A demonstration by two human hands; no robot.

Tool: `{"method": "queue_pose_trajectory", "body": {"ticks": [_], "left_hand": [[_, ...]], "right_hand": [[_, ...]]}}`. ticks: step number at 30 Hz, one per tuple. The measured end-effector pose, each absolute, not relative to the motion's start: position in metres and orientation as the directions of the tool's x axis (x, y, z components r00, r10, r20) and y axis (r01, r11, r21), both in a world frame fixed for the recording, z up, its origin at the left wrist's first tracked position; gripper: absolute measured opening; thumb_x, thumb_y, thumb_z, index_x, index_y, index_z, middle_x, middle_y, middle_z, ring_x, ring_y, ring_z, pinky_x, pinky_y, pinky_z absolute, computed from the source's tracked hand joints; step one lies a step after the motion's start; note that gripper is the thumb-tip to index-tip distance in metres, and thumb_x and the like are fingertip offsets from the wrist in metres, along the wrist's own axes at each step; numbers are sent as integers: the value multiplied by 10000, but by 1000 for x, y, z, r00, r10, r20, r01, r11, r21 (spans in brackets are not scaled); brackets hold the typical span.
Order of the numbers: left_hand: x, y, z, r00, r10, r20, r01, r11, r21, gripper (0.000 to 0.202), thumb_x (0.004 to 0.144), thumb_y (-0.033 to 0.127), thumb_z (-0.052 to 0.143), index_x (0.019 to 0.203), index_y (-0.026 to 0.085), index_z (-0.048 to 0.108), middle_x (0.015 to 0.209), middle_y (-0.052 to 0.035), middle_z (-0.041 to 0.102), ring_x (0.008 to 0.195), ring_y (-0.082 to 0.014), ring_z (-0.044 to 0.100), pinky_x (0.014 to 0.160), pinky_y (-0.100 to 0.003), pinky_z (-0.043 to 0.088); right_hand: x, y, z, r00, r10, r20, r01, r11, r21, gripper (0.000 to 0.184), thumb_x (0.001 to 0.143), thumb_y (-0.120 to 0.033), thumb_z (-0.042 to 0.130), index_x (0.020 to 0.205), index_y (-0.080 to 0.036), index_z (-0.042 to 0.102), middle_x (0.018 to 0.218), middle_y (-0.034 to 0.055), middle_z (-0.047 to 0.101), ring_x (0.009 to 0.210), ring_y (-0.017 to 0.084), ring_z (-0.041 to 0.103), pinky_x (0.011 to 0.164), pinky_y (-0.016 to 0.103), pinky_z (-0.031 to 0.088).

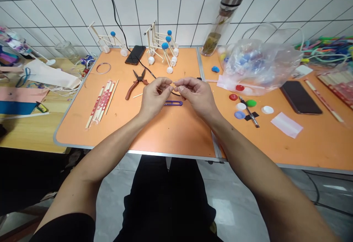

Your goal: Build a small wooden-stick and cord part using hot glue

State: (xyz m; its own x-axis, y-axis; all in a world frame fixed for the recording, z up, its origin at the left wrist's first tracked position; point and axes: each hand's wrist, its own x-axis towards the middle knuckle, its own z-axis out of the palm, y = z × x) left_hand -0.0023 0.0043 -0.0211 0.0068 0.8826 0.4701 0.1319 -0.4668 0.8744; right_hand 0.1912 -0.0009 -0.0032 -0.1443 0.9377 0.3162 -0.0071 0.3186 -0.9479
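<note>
Above the orange table (pixel 171 135) my left hand (pixel 156 97) and my right hand (pixel 196 97) meet, nearly touching at the fingertips. Both are closed in a pinch. Between them shows a tiny light-coloured tip, too small to name. Under the hands lie purple thread snips (pixel 173 103), partly covered. A black cable (pixel 147 71) runs down the wall and passes behind my fingers. Left of my left hand rest pliers (pixel 135 84) with reddish-brown handles, jaws apart. A short stick (pixel 138 96) lies beside that hand.
Stick frames with blue and white caps (pixel 164 46) stand at the back, near a phone (pixel 135 55). Wrapped chopsticks (pixel 103 100) lie left. To the right are a glass bottle (pixel 213 38), a plastic bag of caps (pixel 256 64), loose caps (pixel 250 103), a pen (pixel 252 117) and another phone (pixel 300 97).
</note>
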Motion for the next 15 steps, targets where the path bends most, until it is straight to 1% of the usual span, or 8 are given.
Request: {"method": "queue_pose_trajectory", "body": {"ticks": [2,4,7,9,12,15], "left_hand": [[-2,2,-21,22,872,489,137,-488,862,232,998,437,883,1006,222,798,930,-39,819,794,-178,729,744,-297,563],[-3,1,-20,15,865,502,186,-496,848,239,1009,446,862,949,223,802,877,-28,804,748,-175,697,712,-300,537],[-6,0,-18,13,839,543,343,-514,786,186,1024,366,808,895,233,800,812,-19,783,712,-183,663,706,-318,507],[-9,0,-18,39,797,603,467,-548,694,154,1018,272,749,872,237,787,787,-24,769,715,-195,658,728,-335,488],[-12,1,-22,85,741,666,613,-566,551,155,974,181,683,846,234,751,810,-50,765,748,-216,661,744,-354,446],[-14,2,-24,94,747,658,682,-530,503,140,924,165,695,805,238,697,806,-59,734,760,-230,641,725,-355,406]], "right_hand": [[188,-4,-4,-149,930,335,9,340,-940,364,907,-572,933,1042,-244,853,1071,71,890,965,233,809,884,395,677],[185,-7,-5,-146,927,346,30,354,-935,315,933,-538,913,1042,-248,858,1092,68,896,1012,250,827,939,424,686],[181,-8,-9,-150,926,346,66,358,-931,247,951,-469,874,1071,-253,870,1122,65,904,1069,272,840,992,452,693],[178,-9,-12,-160,925,344,95,361,-928,225,964,-414,832,1111,-250,878,1158,68,908,1097,278,841,1021,460,690],[175,-12,-15,-179,912,368,170,397,-902,241,990,-340,751,1166,-242,883,1182,77,904,1093,279,833,1010,460,675],[174,-17,-14,-210,891,402,280,449,-849,275,1003,-265,690,1199,-245,882,1163,80,892,1043,272,815,938,439,646]]}}
